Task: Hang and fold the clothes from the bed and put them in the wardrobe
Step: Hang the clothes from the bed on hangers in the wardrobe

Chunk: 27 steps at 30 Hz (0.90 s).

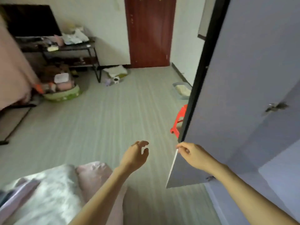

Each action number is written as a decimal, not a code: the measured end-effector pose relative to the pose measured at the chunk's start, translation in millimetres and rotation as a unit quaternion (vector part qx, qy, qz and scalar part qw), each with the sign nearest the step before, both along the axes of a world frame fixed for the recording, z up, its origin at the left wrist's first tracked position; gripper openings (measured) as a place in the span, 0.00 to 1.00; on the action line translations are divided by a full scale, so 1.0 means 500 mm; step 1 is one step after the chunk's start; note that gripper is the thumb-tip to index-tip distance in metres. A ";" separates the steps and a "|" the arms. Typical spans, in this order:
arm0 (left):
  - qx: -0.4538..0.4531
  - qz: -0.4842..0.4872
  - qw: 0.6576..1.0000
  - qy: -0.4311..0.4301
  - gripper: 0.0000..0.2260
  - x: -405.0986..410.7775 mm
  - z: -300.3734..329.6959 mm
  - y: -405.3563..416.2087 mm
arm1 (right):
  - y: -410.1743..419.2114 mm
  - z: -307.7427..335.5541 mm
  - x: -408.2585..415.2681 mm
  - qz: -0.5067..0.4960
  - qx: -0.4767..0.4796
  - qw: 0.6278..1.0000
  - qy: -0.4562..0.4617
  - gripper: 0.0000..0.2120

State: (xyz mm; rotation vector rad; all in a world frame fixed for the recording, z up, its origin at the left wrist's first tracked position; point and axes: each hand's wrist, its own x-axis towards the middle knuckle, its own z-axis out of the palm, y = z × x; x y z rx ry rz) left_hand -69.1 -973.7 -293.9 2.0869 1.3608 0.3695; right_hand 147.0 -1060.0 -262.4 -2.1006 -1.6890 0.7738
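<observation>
The wardrobe [253, 88] fills the right side, pale blue-grey with a dark front edge and a small metal handle. A lower wardrobe door [181, 174] swings out over the floor. My right hand [189, 152] pinches the top corner of that door's white edge. My left hand [138, 154] hovers over the floor in the middle, fingers loosely curled, holding nothing. The bed corner [48, 192] lies at the bottom left with white and pink bedding; a striped garment shows at its far left edge, blurred.
A red plastic stool [178, 122] stands behind the wardrobe's edge. A litter tray [181, 90] sits by the right wall near the brown door [150, 31]. A TV stand with clutter [68, 47] and a green pet bed [63, 93] are at the far left.
</observation>
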 end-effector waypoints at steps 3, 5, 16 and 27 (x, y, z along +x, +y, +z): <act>-0.030 0.124 0.992 0.009 0.15 -0.154 -0.029 -0.040 | 0.069 -0.037 -0.122 0.117 -0.012 0.993 0.011 0.12; -0.028 0.223 0.974 0.003 0.15 -0.269 -0.031 -0.083 | 0.111 -0.050 -0.234 0.213 -0.035 0.976 0.010 0.12; -0.016 0.561 0.828 0.013 0.16 -0.778 -0.089 -0.278 | 0.193 -0.082 -0.838 0.522 -0.043 0.852 -0.008 0.14; -0.124 0.575 0.775 0.230 0.33 -1.242 -0.314 -0.262 | 0.263 -0.271 -1.336 0.607 -0.035 0.794 -0.030 0.17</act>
